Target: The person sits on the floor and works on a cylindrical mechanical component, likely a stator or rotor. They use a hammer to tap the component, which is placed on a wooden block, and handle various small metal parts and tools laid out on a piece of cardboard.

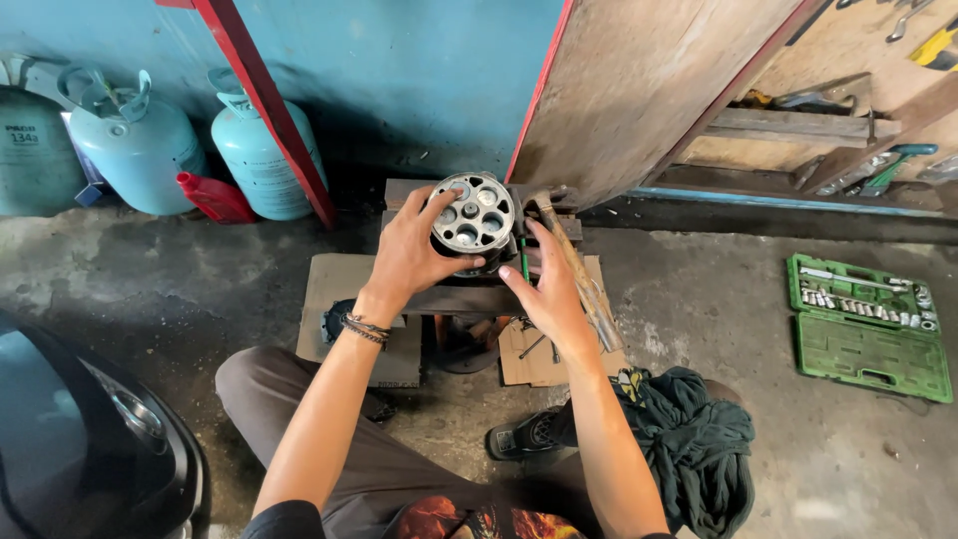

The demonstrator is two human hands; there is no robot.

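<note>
A round grey metal cylinder block (472, 215) with several holes in its face stands on a small dark wooden stand (454, 296). My left hand (406, 252) grips its left side, thumb on the rim. My right hand (544, 284) is pressed against its right side, with a thin green-handled tool (523, 262) at the fingers. A hammer with a wooden handle (581, 276) lies on the stand just right of my right hand.
Several pale blue gas cylinders (261, 150) and a red container (214, 197) stand by the back wall. An open green socket set case (865, 311) lies on the floor at right. A dark rag (694, 439) rests on my knee. Cardboard (339, 289) lies under the stand. A dark vehicle part (80, 429) sits at lower left.
</note>
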